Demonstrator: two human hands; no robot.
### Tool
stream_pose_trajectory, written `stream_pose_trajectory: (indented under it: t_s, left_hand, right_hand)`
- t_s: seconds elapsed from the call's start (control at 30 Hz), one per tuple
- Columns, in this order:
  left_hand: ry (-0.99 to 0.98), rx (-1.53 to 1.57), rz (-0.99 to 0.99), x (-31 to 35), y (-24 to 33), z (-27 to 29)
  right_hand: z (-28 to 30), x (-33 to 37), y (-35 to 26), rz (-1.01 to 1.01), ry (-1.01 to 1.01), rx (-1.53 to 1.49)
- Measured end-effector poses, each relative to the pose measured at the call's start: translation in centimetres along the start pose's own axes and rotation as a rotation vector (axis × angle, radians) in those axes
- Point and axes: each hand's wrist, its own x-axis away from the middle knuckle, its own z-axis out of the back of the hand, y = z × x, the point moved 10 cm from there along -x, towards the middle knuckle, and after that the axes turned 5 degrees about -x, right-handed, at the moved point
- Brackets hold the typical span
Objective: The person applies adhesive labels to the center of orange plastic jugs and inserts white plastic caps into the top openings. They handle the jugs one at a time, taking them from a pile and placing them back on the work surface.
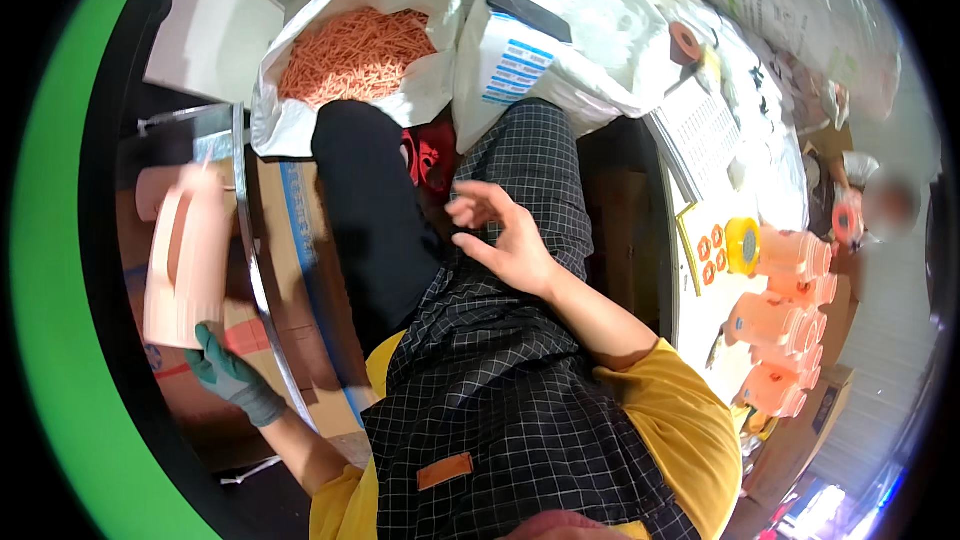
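My left hand [228, 372], in a grey-green glove, is at the left side with its fingers closed round the lower end of a large pale pink plastic jug [205, 260]. The jug has a long slot-like handle opening and stands roughly upright in view. Behind its upper end shows part of another pink plastic piece [155, 193]. Bare and empty, my right hand [510, 240] hovers over my lap, fingers apart and slightly blurred.
A white sack of thin orange sticks [360, 50] and a bag of clear plastic pieces [590, 15] stand ahead. A dark phone [528, 13] lies on the bag. Several orange bottles [775, 320] and orange rings [711, 254] sit on the right table. A metal rail [262, 290] runs at left.
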Motion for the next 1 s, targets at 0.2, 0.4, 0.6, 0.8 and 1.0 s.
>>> stream_pose_trajectory:
  t_s: [0.2,0.4,0.6,0.8,1.0]
  left_hand:
    - [-0.567,0.929,-0.233,-7.6,23.8,-10.1]
    - [-0.502,0.8,-0.175,-7.3,33.5,-14.7]
    - [-0.574,0.947,-0.718,-4.3,45.2,-1.7]
    - [-0.364,0.489,-0.846,-2.1,41.4,-1.2]
    - [-0.533,0.461,-0.794,-1.7,39.6,-3.4]
  right_hand:
    - [2.4,1.9,-6.4,0.423,0.135,-0.38]
    - [4.3,4.7,-5.9,0.299,0.517,0.029]
    - [2.1,2.6,-8.3,0.452,0.419,0.192]
    - [1.7,3.2,-8.0,0.37,0.493,0.428]
    - [0.9,1.9,-7.8,0.333,0.403,0.467]
